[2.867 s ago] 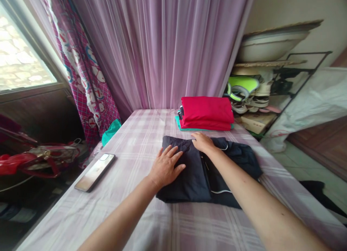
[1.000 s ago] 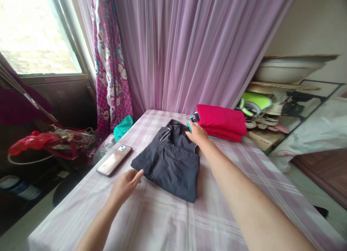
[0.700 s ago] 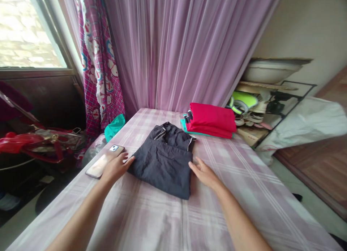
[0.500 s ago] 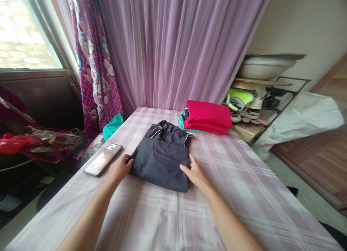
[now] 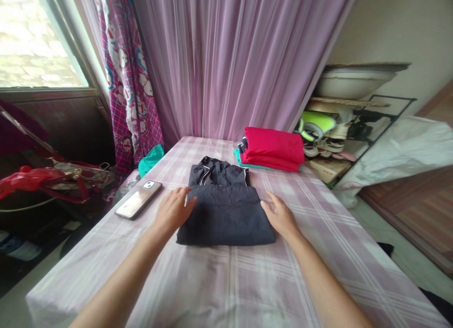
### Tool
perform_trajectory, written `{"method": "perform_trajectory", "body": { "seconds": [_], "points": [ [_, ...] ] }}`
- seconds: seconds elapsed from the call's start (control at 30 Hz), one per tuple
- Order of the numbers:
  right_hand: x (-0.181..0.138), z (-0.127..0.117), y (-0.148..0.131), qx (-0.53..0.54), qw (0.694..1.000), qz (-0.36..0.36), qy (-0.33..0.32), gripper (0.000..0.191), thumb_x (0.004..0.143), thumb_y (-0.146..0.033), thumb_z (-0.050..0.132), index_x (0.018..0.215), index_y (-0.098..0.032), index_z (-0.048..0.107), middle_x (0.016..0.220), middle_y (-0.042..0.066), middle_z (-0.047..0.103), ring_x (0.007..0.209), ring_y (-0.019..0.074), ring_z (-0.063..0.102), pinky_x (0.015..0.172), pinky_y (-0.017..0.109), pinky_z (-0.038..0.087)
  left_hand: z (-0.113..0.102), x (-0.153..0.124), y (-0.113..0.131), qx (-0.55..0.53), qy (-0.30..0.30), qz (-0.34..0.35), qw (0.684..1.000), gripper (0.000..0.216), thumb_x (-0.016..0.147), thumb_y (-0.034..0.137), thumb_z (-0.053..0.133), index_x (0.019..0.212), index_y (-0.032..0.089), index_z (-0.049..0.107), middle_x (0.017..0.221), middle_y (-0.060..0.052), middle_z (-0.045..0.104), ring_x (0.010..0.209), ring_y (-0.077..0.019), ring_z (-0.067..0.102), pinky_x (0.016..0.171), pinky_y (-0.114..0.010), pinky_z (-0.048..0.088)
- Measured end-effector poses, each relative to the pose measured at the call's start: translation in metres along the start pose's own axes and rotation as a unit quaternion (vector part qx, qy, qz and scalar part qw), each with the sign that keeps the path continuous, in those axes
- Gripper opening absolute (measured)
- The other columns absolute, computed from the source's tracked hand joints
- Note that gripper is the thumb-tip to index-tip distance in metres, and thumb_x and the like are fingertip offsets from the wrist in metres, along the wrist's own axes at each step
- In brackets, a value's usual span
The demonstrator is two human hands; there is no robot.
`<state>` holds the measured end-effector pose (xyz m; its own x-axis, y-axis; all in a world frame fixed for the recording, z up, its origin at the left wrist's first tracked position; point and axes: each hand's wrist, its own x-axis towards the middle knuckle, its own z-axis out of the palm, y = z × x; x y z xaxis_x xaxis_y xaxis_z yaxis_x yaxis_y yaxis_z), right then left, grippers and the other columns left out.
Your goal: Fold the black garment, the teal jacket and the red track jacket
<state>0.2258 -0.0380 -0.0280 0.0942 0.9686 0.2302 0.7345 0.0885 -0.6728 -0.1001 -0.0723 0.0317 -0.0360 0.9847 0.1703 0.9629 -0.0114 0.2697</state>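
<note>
While the 2 hands (image 5: 175, 207) (image 5: 282, 218), loosely spread, flank it, the folded dark jacket (image 5: 226, 217) lies between them.

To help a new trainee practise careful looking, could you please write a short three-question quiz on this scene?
1. Multiple choice: which thing lies on the table to the left of the dark garment?
(a) a basin
(b) a phone
(c) a shoe

2. True or false: the top of the folded stack is yellow.

3. Fill in the blank: the dark garment lies between the left hand and the ____.

Key:
1. b
2. False; it is red.
3. right hand
</note>
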Motion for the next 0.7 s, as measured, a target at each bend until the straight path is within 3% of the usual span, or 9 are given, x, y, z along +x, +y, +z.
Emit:
{"method": "perform_trajectory", "body": {
  "seconds": [0.13,0.23,0.37,0.47,0.7],
  "points": [
    [0.013,0.007,-0.049,-0.052,0.986,-0.149,0.055,0.055,0.094,-0.036,0.04,0.145,-0.017,0.049,0.148,0.014,0.051,0.139,0.0262,0.044,0.115,0.045,0.036,0.025,0.019,0.049,0.003,0.001,0.108,0.994,0.041,0.096,0.037,0.046,0.134,0.025,0.057,0.147,-0.008,0.054,0.139,-0.0266,0.043,0.118,-0.046,0.027],
    [0.012,0.034,-0.074,-0.124,0.973,-0.197,-0.006,0.055,0.099,-0.037,0.033,0.15,-0.017,0.043,0.155,0.013,0.042,0.145,0.0269,0.035,0.118,0.05,0.029,0.059,0.027,0.067,0.009,-0.023,0.119,0.993,0.048,0.097,0.04,0.043,0.143,0.026,0.051,0.154,-0.007,0.046,0.146,-0.0293,0.033,0.121,-0.056,0.017],
    [0.0,0.068,-0.074,-0.213,0.953,-0.169,-0.131,0.054,0.101,-0.042,0.031,0.149,-0.019,0.045,0.156,0.011,0.04,0.147,0.028,0.03,0.119,0.057,0.02,0.088,0.029,0.062,0.013,-0.036,0.099,0.994,0.053,0.098,0.039,0.038,0.149,0.026,0.043,0.158,-0.007,0.038,0.149,-0.0294,0.028,0.12,-0.059,0.019],
    [-0.004,0.073,-0.067,-0.216,0.951,-0.175,-0.132,0.054,0.102,-0.042,0.032,0.15,-0.021,0.043,0.158,0.01,0.038,0.148,0.0268,0.029,0.12,0.055,0.019,0.091,0.027,0.053,0.014,-0.019,0.104,0.994,0.052,0.099,0.037,0.036,0.149,0.026,0.044,0.158,-0.006,0.039,0.148,-0.0288,0.029,0.12,-0.057,0.023],
    [0.001,0.051,-0.033,-0.21,0.942,-0.226,-0.129,0.052,0.1,-0.037,0.038,0.15,-0.025,0.042,0.16,0.007,0.034,0.148,0.0233,0.028,0.121,0.049,0.022,0.09,0.022,0.031,0.022,0.012,0.088,0.996,0.052,0.099,0.04,0.037,0.149,0.027,0.044,0.157,-0.007,0.04,0.147,-0.0278,0.033,0.12,-0.05,0.027]
  ]
}}
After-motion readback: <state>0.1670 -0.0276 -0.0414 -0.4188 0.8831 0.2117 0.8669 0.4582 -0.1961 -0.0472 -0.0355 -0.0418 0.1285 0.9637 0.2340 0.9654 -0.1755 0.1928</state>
